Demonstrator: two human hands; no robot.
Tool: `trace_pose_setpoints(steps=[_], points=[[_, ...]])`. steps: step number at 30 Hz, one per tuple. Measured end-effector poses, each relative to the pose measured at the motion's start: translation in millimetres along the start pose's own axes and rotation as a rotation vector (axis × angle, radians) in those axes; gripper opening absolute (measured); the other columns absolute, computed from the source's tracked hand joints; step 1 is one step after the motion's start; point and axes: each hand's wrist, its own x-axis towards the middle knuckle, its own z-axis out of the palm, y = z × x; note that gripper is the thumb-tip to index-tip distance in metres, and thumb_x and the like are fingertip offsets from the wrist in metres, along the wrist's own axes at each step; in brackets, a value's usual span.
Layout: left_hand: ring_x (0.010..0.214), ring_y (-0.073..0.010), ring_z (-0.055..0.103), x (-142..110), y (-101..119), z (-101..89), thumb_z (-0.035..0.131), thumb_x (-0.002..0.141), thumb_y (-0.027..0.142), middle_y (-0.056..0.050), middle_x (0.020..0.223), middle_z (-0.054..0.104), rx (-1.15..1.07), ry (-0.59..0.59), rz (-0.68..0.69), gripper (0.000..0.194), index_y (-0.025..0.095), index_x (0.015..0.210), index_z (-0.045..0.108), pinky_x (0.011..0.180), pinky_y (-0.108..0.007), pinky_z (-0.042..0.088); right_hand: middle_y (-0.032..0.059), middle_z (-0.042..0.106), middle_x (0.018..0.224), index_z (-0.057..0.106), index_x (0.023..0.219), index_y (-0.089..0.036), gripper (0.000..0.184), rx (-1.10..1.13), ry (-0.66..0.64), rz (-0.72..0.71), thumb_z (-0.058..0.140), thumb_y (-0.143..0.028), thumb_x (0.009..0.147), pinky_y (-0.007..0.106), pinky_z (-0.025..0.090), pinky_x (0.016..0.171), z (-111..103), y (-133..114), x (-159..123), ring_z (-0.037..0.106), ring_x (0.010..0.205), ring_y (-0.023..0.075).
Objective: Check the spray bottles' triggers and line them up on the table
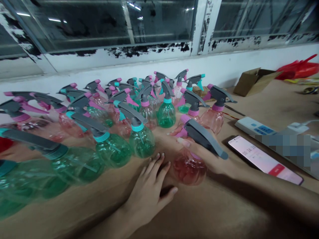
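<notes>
A pink spray bottle (pixel 189 171) with a grey and pink trigger head stands near the front of the table. My right hand (pixel 203 151) is wrapped round its neck and trigger, with part of the fingers hidden behind the head. To the left of that bottle, my left hand (pixel 152 187) rests on the brown tabletop, fingers stretched out and holding nothing. Just beyond the left fingertips is a green spray bottle (pixel 142 141) with a turquoise collar. Another green spray bottle (pixel 166 114) and a pink spray bottle (pixel 213 119) stand behind the held one.
Several more green and pink spray bottles crowd the left and back, up to the white wall below the windows. On the right lie a phone (pixel 264 159) with a lit timer and a white power strip (pixel 254 126). Farther back are a cardboard box (pixel 254 81) and red plastic (pixel 299 68).
</notes>
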Motion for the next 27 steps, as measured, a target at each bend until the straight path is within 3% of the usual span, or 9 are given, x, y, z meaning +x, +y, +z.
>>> trace_pose_setpoints(steps=[20,27], points=[[0.133,-0.0323,0.033,0.5,-0.5,-0.9,0.053,0.09,0.046,-0.017,0.146,0.036,0.004,-0.008,-0.011,0.055,0.012,0.133,0.045,0.103,-0.05,0.036,0.0016,0.065,0.087,0.062,0.093,-0.022,0.015,-0.02,-0.005,0.011,0.063,-0.029,0.08,0.032,0.048,0.076,0.5,-0.7,0.7,0.062,0.08,0.0179],[0.133,-0.0322,0.034,0.2,-0.7,-0.1,0.054,0.09,0.046,-0.018,0.145,0.036,0.004,-0.009,-0.011,0.055,0.013,0.133,0.044,0.101,-0.051,0.037,-0.0011,0.06,0.075,0.061,0.089,-0.023,0.012,-0.057,-0.001,0.034,0.062,-0.031,0.081,0.031,0.046,0.064,-0.4,-0.8,-0.1,0.056,0.067,0.0158]])
